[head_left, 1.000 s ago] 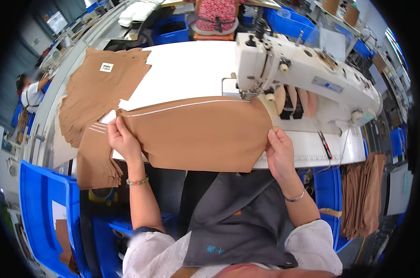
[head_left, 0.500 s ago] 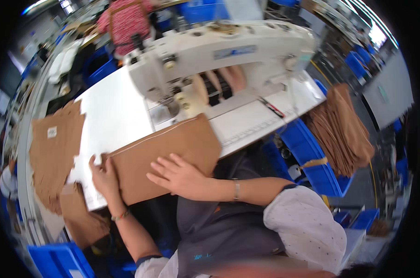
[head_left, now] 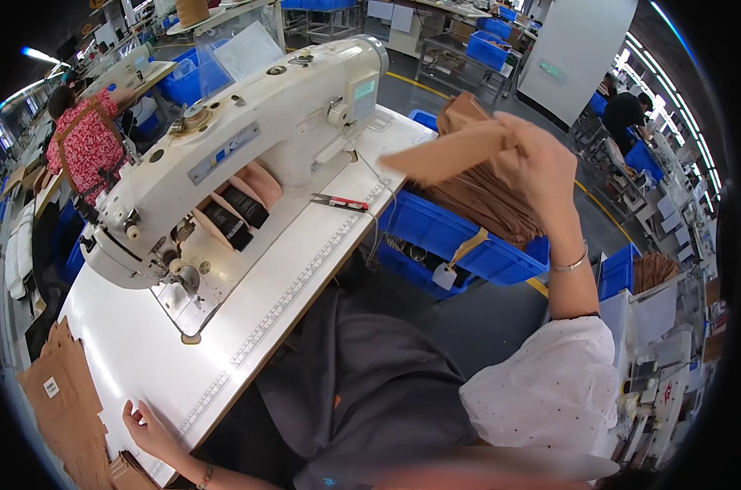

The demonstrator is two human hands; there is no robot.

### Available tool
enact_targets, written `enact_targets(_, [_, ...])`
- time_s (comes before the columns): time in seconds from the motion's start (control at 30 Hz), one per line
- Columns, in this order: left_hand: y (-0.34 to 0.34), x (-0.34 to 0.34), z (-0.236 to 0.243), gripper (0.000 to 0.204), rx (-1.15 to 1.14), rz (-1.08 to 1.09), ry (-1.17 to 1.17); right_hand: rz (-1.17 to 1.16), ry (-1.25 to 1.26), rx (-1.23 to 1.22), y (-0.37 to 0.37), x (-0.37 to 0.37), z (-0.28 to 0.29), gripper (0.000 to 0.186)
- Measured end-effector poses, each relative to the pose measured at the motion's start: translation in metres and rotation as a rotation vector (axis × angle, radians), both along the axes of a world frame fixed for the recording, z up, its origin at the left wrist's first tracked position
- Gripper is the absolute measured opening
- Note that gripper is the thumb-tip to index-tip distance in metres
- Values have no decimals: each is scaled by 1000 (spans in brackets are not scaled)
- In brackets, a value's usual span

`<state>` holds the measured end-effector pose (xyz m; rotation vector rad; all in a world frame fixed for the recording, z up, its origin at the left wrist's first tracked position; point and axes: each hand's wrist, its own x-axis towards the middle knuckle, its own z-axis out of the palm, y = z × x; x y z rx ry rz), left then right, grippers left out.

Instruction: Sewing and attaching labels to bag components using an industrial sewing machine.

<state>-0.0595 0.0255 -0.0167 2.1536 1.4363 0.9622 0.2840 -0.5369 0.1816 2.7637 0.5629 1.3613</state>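
Observation:
My right hand point(head_left: 535, 163) is raised over the blue bin beside the table, its fingers closed on a brown fabric piece point(head_left: 436, 157) that stretches out to the left, somewhat blurred. Beneath it, a stack of brown panels point(head_left: 493, 208) fills the blue bin point(head_left: 468, 253). My left hand point(head_left: 146, 427) is at the white tabletop point(head_left: 128, 339), fingers loosely curled and apart, holding nothing. Just left of it lie cut brown pieces point(head_left: 64, 408) with a white label on top.
A white industrial sewing machine point(head_left: 223, 155) stands on the table. Red-and-black snips point(head_left: 342, 202) lie near its edge. A co-worker in a red patterned top point(head_left: 84, 147) sits at upper left; another in dark clothing point(head_left: 627, 122) is at right. More blue bins point(head_left: 489, 51) stand behind.
The view has turned right. The brown panel has left the tabletop and is up in my right hand over the bin. My left hand has let go of it.

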Motion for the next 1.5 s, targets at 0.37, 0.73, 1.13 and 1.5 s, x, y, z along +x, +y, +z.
enact_targets(0.37, [-4, 7, -5, 30, 72, -62, -5, -443, 731, 29, -169, 125, -172, 86])
enact_targets(0.73, [16, -2, 40, 26, 40, -64, 158, 360, 21, -44, -25, 122, -144, 54])
enact_targets(1.13, [182, -54, 38, 21, 278, 36, 417, 1395, 395, -318, 253, -33, -181, 45])
enact_targets(1.5, [205, -31, 46, 14, 293, -144, 795, 1442, 492, -314, 267, -45, -182, 53])
